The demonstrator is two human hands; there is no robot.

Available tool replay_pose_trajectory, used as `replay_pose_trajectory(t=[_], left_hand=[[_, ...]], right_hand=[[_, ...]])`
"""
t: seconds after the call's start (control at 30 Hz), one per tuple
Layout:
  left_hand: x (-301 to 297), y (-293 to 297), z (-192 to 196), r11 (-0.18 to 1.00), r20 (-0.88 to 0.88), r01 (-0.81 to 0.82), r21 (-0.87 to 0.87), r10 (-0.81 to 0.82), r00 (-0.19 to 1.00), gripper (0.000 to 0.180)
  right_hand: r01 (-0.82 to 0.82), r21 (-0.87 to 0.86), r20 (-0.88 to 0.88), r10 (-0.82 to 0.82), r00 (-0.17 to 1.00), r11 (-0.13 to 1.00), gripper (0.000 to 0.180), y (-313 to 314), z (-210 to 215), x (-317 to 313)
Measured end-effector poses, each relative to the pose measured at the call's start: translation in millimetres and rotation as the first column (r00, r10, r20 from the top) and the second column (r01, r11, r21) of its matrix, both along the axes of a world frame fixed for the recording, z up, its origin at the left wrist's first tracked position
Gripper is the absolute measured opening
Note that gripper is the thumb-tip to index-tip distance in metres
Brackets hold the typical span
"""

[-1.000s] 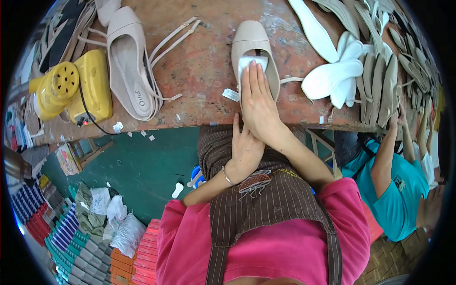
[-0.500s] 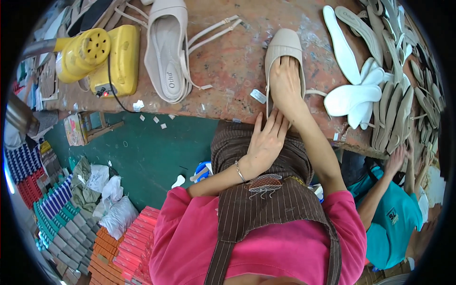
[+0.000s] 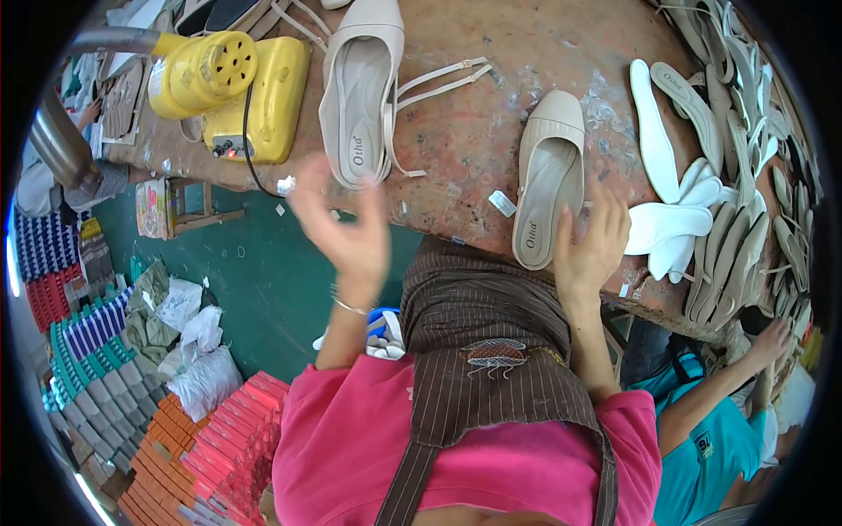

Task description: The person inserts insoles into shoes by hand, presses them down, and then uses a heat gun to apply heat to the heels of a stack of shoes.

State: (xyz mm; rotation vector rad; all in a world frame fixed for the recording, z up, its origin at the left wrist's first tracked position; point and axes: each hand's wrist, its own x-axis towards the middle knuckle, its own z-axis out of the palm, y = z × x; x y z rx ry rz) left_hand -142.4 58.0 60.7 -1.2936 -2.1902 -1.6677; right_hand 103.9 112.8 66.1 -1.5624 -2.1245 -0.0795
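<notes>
A beige flat shoe (image 3: 553,123) lies on the worktable, toe away from me, its pale insole showing. My right hand (image 3: 592,241) is at the right of its heel, fingers apart, one fingertip at or very near the shoe's edge; I cannot tell whether it touches. Further left lies a matching beige shoe (image 3: 368,48), with loose thin straps (image 3: 443,83) spread to its right. My left hand (image 3: 346,232), open and slightly blurred, is raised by that shoe's heel at the table's front edge, with nothing in it.
White insoles (image 3: 653,131) and a pile of beige insoles (image 3: 728,254) cover the table's right side. A yellow machine (image 3: 263,105) with a black cord stands at left. A co-worker in a teal shirt (image 3: 710,438) sits at right. Pink boxes (image 3: 241,416) are stacked at lower left.
My right hand has come out of the right shoe to its right side. My left hand has left that shoe's heel and moved left toward the other shoe. The view has shifted slightly.
</notes>
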Motion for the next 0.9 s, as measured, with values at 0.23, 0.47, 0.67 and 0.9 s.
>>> replay_pose_trajectory(t=[0.23,0.47,0.67,0.9], left_hand=[[-93,44,-34,0.878,0.684,0.411,-0.244,-0.144,0.715,0.055],[-70,47,-56,0.897,0.817,0.357,-0.263,0.01,0.577,0.069],[-61,40,-52,0.93,0.904,0.367,0.037,-0.187,0.384,0.072],[-52,50,-36,0.929,0.824,0.365,-0.061,-0.16,0.544,0.088]], right_hand=[[-0.38,-0.561,-0.684,-0.153,0.713,0.736,0.029,45,-24,3],[-0.466,-0.004,-0.915,0.185,0.358,0.885,0.028,85,49,-144],[-0.435,-0.277,-0.509,0.253,0.823,0.857,0.021,80,-6,-175],[-0.827,-0.377,-0.921,-0.069,0.384,0.416,0.065,90,-41,-173]])
